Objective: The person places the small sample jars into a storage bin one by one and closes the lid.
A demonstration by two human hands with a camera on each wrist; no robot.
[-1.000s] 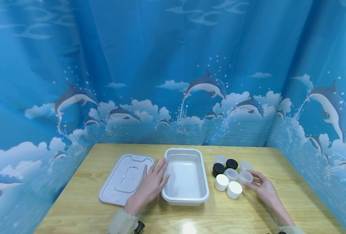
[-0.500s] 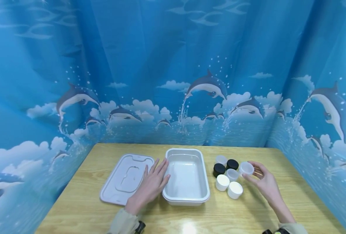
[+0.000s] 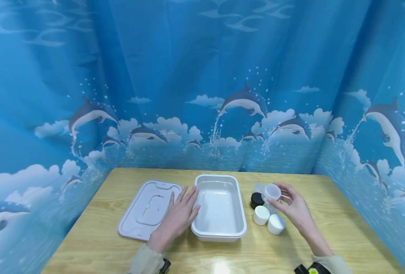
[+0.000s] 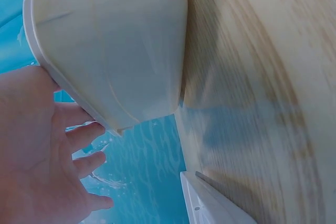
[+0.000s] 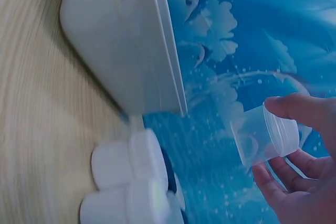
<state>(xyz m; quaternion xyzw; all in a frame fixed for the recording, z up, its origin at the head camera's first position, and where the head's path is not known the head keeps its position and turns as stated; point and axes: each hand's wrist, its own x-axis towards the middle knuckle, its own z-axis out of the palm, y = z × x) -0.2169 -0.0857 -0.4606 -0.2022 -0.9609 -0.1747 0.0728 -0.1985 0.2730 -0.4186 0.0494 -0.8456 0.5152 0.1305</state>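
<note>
Between thumb and fingers my right hand [image 3: 294, 208] holds a small translucent jar [image 3: 272, 191]. In the right wrist view this jar [image 5: 265, 135] is tilted and off the table, with see-through walls. Below it stand two white jars [image 3: 261, 215] and a black-lidded jar [image 3: 256, 199]. A clear jar [image 3: 259, 187] shows behind them; others are partly hidden by the held jar and hand. My left hand [image 3: 178, 216], fingers extended and spread, rests against the left rim of a deep white bin [image 3: 242, 219]. From the left wrist view, its fingers touch the bin's edge [image 4: 68, 90].
A flat white lid [image 3: 128, 220] with a moulded handle lies on the wooden table [image 3: 96, 243] left of the bin, partly behind my left hand. A blue dolphin-print curtain [image 3: 185, 76] surrounds the table's back and sides.
My right hand has lifted the translucent jar from the right of the group and carried it left, over the other jars. My left hand stays at the bin's rim.
</note>
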